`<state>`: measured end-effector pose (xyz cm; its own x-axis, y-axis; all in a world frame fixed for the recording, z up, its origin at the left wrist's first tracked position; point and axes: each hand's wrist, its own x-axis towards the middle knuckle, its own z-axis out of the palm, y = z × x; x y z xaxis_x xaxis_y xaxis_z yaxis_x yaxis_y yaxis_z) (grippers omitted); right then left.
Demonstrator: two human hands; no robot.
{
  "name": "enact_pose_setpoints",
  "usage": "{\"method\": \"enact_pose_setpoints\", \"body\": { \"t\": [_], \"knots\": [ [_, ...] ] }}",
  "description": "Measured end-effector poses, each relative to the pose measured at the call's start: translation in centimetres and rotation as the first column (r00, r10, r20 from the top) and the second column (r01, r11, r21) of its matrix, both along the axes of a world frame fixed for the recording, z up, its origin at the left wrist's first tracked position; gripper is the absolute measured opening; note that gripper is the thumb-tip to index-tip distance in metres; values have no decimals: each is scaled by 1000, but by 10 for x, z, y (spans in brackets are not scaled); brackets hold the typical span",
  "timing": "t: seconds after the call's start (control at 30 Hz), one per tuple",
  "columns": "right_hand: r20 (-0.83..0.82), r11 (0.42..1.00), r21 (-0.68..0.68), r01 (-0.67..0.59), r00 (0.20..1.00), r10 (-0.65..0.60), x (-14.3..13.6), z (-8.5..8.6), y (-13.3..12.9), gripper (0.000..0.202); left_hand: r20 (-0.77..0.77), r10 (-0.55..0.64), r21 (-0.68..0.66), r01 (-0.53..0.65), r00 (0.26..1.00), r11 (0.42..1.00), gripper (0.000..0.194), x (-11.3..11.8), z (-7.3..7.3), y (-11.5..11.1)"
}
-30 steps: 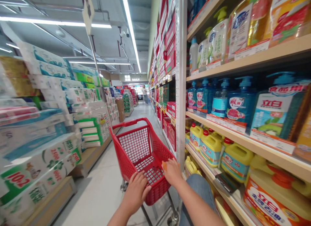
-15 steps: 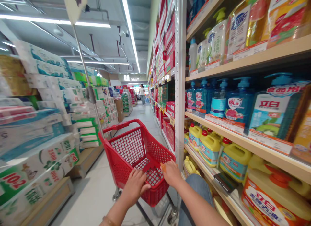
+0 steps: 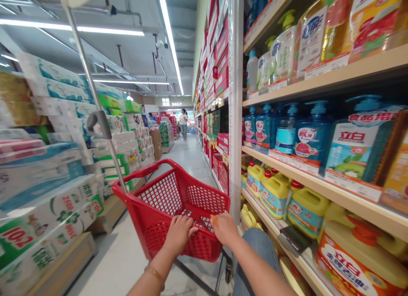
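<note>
A red shopping basket cart (image 3: 204, 198) with lattice walls stands in front of me, turned at an angle. At its near rim, my left hand (image 3: 179, 233) rests with the fingers curled over the edge and the thumb apart, closed on the rim. My right hand (image 3: 225, 228) is wrapped over the rim nearer the shelf, with something orange at its fingertips. A metal pole (image 3: 95, 92) with a grey clamp rises from the cart's left corner. Inside, the visible part of the basket holds nothing that I can make out.
Shelves (image 3: 328, 173) of detergent bottles line the right side. Stacked tissue packs (image 3: 47, 219) stand on low wooden platforms at the left. Down the aisle (image 3: 188, 149) a person (image 3: 184, 124) stands. My knee (image 3: 259, 249) shows beside the lower shelf.
The cart has swung, its pole and left corner moving left and nearer. My left hand has shifted slightly left and up with the rim. The distant person has moved a little left.
</note>
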<state>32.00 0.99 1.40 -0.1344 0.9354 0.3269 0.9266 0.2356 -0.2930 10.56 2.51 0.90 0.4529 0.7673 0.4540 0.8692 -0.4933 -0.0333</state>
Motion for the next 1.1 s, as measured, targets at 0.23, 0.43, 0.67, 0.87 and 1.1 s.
{"method": "enact_pose_setpoints", "body": {
  "t": [0.23,0.43,0.67,0.87,1.1],
  "knots": [
    [-51,995,69,71,996,-68,-11,-14,-20,31,24,46,-15,-46,999,999,40,12,2,1],
    [-26,987,56,151,988,-150,13,-5,1,34,-23,220,46,-219,975,975,41,-30,22,3],
    [-55,982,141,128,991,-122,-19,-8,7,23,-41,265,53,-263,963,963,40,-11,23,-6],
    [-63,977,100,186,982,-180,10,-4,26,30,-57,352,117,-344,934,932,45,-47,42,-21],
    [-99,981,182,65,994,-48,-33,-3,20,24,-65,420,114,-411,905,905,42,-31,47,-38]
  ]
}}
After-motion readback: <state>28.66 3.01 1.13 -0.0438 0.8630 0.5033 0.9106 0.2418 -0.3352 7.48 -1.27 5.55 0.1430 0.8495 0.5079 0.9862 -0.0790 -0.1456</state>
